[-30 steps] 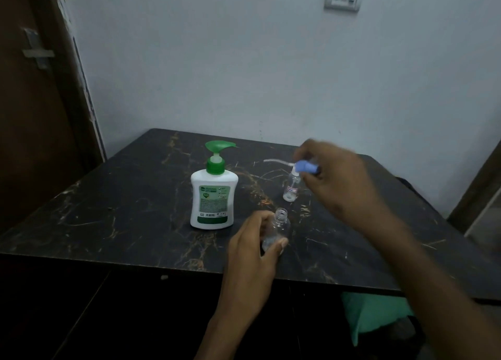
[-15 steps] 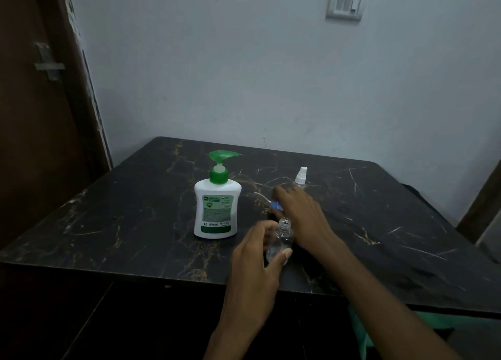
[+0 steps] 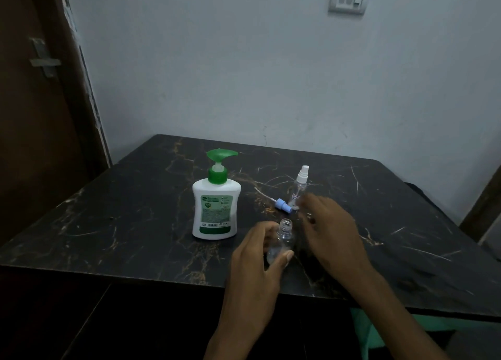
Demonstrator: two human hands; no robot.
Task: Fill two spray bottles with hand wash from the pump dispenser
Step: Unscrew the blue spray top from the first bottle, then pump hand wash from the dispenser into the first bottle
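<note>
Your left hand grips the uncapped bottle; your right hand hovers beside it, fingers relaxed, holding nothing.

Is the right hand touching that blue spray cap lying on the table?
Apart. The head view shows dark table between the blue spray cap and the right hand, whose fingers hang beside it holding nothing.

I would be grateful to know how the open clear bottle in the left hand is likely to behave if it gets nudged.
The open clear bottle looks nearly empty, so it is probably very light and would slide or tip easily. It seems tall for its base, which adds to that. The left hand grips its body, which should steady it. Its thin plastic may flex if squeezed.
</note>
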